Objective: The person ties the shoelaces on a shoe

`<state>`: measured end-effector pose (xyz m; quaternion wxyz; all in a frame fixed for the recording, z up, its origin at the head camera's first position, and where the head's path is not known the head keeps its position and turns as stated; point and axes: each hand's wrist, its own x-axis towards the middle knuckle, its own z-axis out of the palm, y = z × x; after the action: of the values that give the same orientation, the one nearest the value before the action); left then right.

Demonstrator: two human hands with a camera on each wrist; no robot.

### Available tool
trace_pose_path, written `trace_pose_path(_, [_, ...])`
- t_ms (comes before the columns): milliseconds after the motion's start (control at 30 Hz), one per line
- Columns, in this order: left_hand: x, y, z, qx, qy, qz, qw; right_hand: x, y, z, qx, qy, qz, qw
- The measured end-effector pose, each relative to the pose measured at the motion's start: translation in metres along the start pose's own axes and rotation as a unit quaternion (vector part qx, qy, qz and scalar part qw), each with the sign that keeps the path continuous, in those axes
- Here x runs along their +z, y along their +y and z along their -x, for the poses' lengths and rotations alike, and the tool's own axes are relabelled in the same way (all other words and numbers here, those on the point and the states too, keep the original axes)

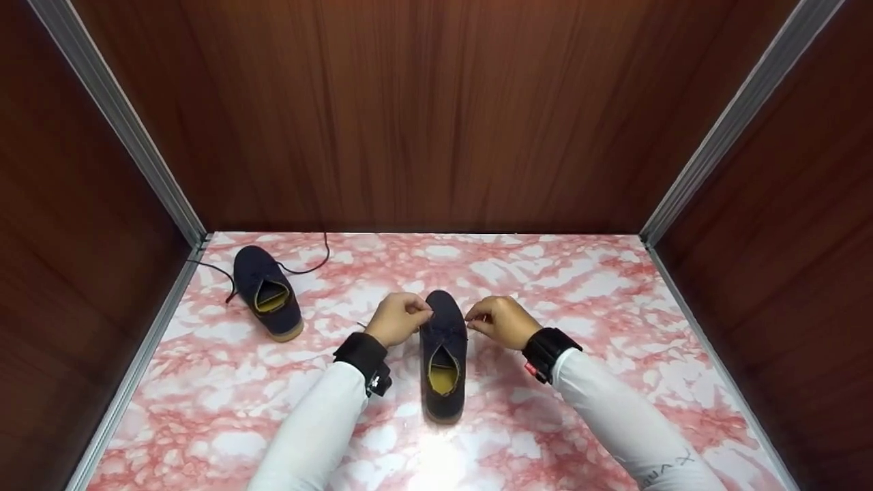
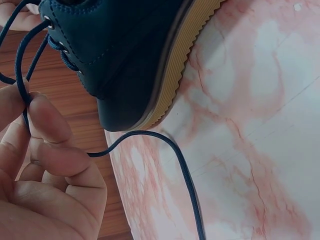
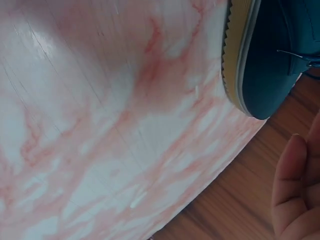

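Note:
A navy lace-up shoe [image 1: 443,354] with a tan sole and yellow lining stands mid-table, toe pointing away from me. My left hand [image 1: 423,316] is at its left side and pinches the dark shoelace [image 2: 150,136] between thumb and fingertips [image 2: 45,117]. The lace runs up to the eyelets of the shoe [image 2: 125,55], and its loose end trails across the table. My right hand [image 1: 472,320] is curled at the shoe's right side and seems to pinch the other lace end. In the right wrist view only one finger [image 3: 292,185] and the shoe's toe [image 3: 272,60] show.
A second navy shoe [image 1: 267,293] lies at the back left, its untied laces [image 1: 310,267] spread toward the corner. The pink marbled tabletop [image 1: 580,293] is enclosed by brown wood-grain walls [image 1: 436,109] at the back and on both sides.

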<state>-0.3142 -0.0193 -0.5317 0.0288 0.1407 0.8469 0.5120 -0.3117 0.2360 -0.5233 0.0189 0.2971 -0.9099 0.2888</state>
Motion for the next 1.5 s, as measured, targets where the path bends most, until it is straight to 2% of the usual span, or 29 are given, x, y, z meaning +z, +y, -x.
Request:
trace_pose_path(133, [0.001,-0.003,-0.001,-0.011,-0.007,0.005,0.9999,0.007,0.002,0.001,0.012,-0.015,-0.004,1.000])
trace_pose_path(333, [0.002,-0.003,-0.002,-0.007,-0.005,0.003,1.0000,0.021,0.000,-0.001,0.006,-0.030,-0.010,0.999])
trace_pose_path(667, [0.003,0.001,-0.002,-0.010,-0.010,-0.002,0.9999,0.030,-0.005,-0.003,0.019,-0.033,-0.006,0.999])
trace_pose_path(867, [0.001,0.002,-0.001,-0.011,-0.011,0.010,0.9998,0.018,0.001,-0.002,0.020,-0.017,0.010,1.000])
trace_pose_path(1167, [0.000,-0.001,-0.001,-0.019,-0.012,0.010,0.9997,-0.008,0.018,0.003,0.070,0.003,-0.011,0.997])
trace_pose_path(1300, [-0.001,-0.002,0.000,-0.017,-0.012,0.005,0.9998,-0.013,0.026,0.006,0.084,0.009,-0.024,0.996])
trace_pose_path(1500, [-0.002,-0.003,0.001,-0.016,-0.014,0.000,0.9998,-0.019,0.035,0.011,0.099,0.033,-0.016,0.994])
